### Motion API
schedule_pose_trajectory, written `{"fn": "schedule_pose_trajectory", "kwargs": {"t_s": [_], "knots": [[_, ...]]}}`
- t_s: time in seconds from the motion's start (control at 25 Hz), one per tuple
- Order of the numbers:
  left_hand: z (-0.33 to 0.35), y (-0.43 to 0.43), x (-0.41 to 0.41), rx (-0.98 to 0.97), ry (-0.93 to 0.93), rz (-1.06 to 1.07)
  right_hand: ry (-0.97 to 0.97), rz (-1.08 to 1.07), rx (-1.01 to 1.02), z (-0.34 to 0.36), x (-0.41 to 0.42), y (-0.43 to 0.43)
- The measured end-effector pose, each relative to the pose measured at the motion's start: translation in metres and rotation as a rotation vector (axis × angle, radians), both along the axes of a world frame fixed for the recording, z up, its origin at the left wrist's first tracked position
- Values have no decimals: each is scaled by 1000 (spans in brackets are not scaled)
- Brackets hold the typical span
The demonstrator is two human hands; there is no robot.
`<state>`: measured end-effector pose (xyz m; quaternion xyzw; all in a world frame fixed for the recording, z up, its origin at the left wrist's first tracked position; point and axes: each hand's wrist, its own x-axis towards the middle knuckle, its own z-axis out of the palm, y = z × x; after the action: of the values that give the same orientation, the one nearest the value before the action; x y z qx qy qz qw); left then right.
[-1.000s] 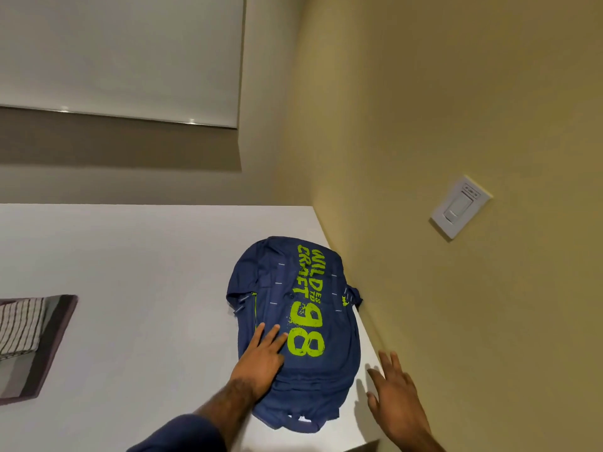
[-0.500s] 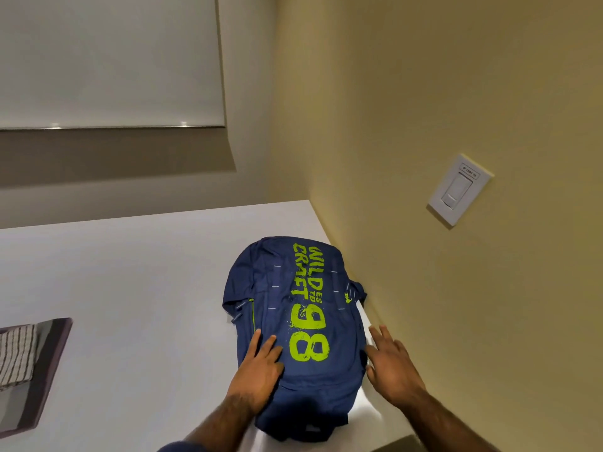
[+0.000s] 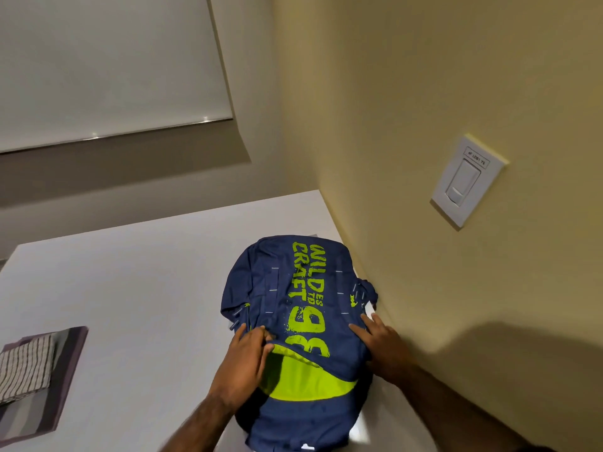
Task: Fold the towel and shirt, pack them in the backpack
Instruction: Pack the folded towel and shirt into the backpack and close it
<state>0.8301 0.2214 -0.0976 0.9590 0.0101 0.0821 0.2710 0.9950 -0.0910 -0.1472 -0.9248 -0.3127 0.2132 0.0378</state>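
The dark blue backpack [image 3: 303, 308] lies flat on the white table [image 3: 137, 288], with its printed front up; the lime green letters and the number 98 are on this front. The side of the backpack farthest from the person nearly touches the yellow wall [image 3: 424, 93]. The end of the backpack nearest to the person is open, and the lime green lining [image 3: 303, 376] shows in the gap.

The left hand [image 3: 243, 360] is at the left edge of this opening. Its fingers [image 3: 261, 337] are curled on the blue flap and grip its edge just beside the number. The right hand [image 3: 383, 345] rests on the right side of the backpack, near the wall, with the fingers straight and a little spread, pressing on the fabric.

Well apart from the backpack, to its left at the border of the view, a folded pale striped cloth [image 3: 26, 367] lies on top of a dark striped cloth [image 3: 70, 363]. I cannot tell which one is the towel and which one is the shirt.

On the wall, above and to the right of the backpack, there is a white light switch [image 3: 465, 181]. Beyond the backpack, past the far edge of the table, a pale window blind [image 3: 98, 60] hangs.
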Motion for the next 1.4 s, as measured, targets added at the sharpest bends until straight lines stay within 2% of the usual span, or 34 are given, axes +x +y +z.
{"fn": "schedule_pose_trajectory", "kwargs": {"t_s": [0.12,0.16,0.24,0.32,0.44,0.52,0.64,0.72,0.88,0.96,1.04,1.12,1.24,1.32,1.4], "knots": [[24,7,21,-152,-12,141,-74,-20,276,12,23,10],[32,10,31,-188,-6,193,-143,-85,391,18,31,16],[47,23,62,-222,-40,254,-91,-309,542,33,50,34],[59,40,105,-272,-62,299,56,-499,579,44,74,46],[67,60,172,-382,-74,402,142,-553,589,69,101,60],[60,62,187,-446,-81,442,188,-578,558,77,119,67],[19,59,163,-278,-66,365,154,-601,501,63,140,76],[-4,64,148,-214,-38,349,177,-589,540,53,153,87],[-12,80,176,-272,58,564,213,-636,659,43,175,108],[-14,86,195,-142,81,605,190,-663,619,33,187,116],[-20,91,210,90,46,580,147,-617,496,28,197,124],[-26,93,226,256,52,461,18,-488,377,25,202,129],[-27,80,241,294,123,124,-257,-147,342,12,201,140],[-36,80,251,254,200,79,-238,-36,261,10,199,150],[-47,84,254,253,254,77,-170,-17,176,6,199,155]]}}
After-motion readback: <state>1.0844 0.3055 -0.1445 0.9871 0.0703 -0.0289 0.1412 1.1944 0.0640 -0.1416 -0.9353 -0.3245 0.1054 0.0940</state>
